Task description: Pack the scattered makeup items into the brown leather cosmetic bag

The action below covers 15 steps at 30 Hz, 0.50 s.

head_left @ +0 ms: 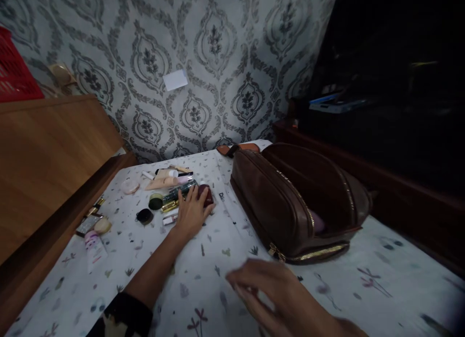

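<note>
Brown bag, unzipped; one pinkish item inside. Left of bag: makeup, left hand over it, fingers spread apart. Nearer than bag: right hand, blurred; cannot tell whether fingers grip.

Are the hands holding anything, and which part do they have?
The left hand lies spread by the dark red item, but whether it grips anything can't be told. The right hand is too blurred to tell.
</note>
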Motion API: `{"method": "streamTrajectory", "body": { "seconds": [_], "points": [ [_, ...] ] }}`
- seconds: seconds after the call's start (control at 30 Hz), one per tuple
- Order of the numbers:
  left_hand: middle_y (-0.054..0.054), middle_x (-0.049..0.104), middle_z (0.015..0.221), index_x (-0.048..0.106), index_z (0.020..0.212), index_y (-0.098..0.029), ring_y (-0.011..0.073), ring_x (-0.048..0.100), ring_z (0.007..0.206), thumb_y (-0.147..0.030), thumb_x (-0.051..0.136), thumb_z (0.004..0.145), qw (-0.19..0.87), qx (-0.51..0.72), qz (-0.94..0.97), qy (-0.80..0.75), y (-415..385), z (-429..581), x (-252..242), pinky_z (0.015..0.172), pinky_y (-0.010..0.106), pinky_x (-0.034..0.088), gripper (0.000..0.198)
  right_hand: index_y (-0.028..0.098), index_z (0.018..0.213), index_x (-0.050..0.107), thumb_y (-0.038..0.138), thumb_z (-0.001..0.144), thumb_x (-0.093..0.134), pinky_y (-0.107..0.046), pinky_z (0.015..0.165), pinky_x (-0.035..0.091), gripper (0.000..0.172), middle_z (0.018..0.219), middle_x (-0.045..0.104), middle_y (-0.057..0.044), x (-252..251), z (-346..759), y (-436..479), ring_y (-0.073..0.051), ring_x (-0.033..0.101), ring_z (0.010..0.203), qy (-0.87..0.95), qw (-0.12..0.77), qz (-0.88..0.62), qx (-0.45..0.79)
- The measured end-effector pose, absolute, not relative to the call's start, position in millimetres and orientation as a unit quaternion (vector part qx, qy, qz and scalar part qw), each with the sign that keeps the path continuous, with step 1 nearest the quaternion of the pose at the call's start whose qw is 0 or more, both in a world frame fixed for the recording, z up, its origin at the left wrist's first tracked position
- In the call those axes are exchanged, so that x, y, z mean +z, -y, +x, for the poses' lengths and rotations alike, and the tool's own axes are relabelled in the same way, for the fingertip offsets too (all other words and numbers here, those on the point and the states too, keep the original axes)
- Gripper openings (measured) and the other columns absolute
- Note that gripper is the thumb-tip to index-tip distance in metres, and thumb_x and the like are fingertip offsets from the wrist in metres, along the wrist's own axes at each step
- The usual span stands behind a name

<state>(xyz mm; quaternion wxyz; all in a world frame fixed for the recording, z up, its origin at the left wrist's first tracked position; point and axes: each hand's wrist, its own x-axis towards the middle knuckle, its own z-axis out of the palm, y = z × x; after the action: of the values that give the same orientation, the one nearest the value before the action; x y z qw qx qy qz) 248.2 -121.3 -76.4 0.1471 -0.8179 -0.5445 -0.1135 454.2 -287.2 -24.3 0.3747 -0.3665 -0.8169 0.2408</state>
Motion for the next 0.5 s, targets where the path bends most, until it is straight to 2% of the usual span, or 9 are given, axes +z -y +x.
{"method": "streamTrajectory", "body": {
  "seconds": [0.03,0.13,0.23,0.33,0.4,0.5],
  "points": [
    [0.021,0.049,0.151,0.049,0.146,-0.018,0.0361,0.039,0.145,-0.045,0.045,0.102,0.143,-0.113,-0.819,0.543,121.6,248.3,-75.9,0.116,0.069,0.024,0.052,0.022,0.099,0.071,0.023,0.096,0.048,-0.029,0.071,0.055,0.024,0.086,0.075,-0.005,-20.3,445.5,274.1,-0.018,0.071,0.075,0.794,0.384,-0.384,0.272],
    [0.021,0.054,0.147,0.053,0.143,-0.018,0.0353,0.045,0.142,-0.04,0.046,0.102,0.149,-0.129,-0.824,0.531,121.3,245.5,-76.2,0.115,0.067,0.028,0.047,0.018,0.098,0.07,0.024,0.093,0.051,-0.028,0.066,0.052,0.02,0.079,0.073,-0.004,-19.3,421.6,232.6,-0.017,0.068,0.071,0.738,0.383,-0.41,0.374],
    [0.02,0.06,0.14,0.06,0.136,-0.019,0.0346,0.053,0.134,-0.034,0.049,0.1,0.159,-0.153,-0.834,0.506,118.8,239.2,-79.4,0.111,0.064,0.036,0.041,0.016,0.098,0.065,0.019,0.09,0.05,-0.024,0.061,0.049,0.018,0.084,0.072,-0.004,-33.7,406.5,200.5,-0.016,0.067,0.073,0.661,0.434,-0.411,0.454],
    [0.019,0.062,0.137,0.062,0.132,-0.018,0.0327,0.061,0.126,-0.028,0.051,0.096,0.162,-0.185,-0.853,0.46,113.8,232.0,-86.1,0.106,0.059,0.045,0.039,0.017,0.103,0.062,0.016,0.089,0.049,-0.026,0.068,0.049,0.019,0.087,0.071,-0.005,-54.3,403.5,186.0,-0.018,0.067,0.08,0.67,0.473,-0.428,0.379],
    [0.018,0.064,0.136,0.065,0.126,-0.019,0.0323,0.064,0.12,-0.03,0.052,0.095,0.166,-0.21,-0.858,0.438,109.6,227.4,-92.4,0.103,0.056,0.048,0.036,0.018,0.107,0.061,0.014,0.09,0.047,-0.029,0.073,0.049,0.023,0.088,0.071,-0.006,-66.2,405.4,184.5,-0.02,0.066,0.08,0.693,0.465,-0.451,0.316],
    [0.017,0.062,0.138,0.063,0.128,-0.018,0.0327,0.066,0.117,-0.031,0.051,0.092,0.156,-0.237,-0.869,0.405,103.8,221.5,-102.1,0.096,0.051,0.055,0.039,0.019,0.112,0.059,0.015,0.089,0.047,-0.033,0.078,0.049,0.027,0.097,0.071,-0.008,-76.5,408.6,187.7,-0.023,0.067,0.085,0.735,0.442,-0.435,0.275]
  ]
}}
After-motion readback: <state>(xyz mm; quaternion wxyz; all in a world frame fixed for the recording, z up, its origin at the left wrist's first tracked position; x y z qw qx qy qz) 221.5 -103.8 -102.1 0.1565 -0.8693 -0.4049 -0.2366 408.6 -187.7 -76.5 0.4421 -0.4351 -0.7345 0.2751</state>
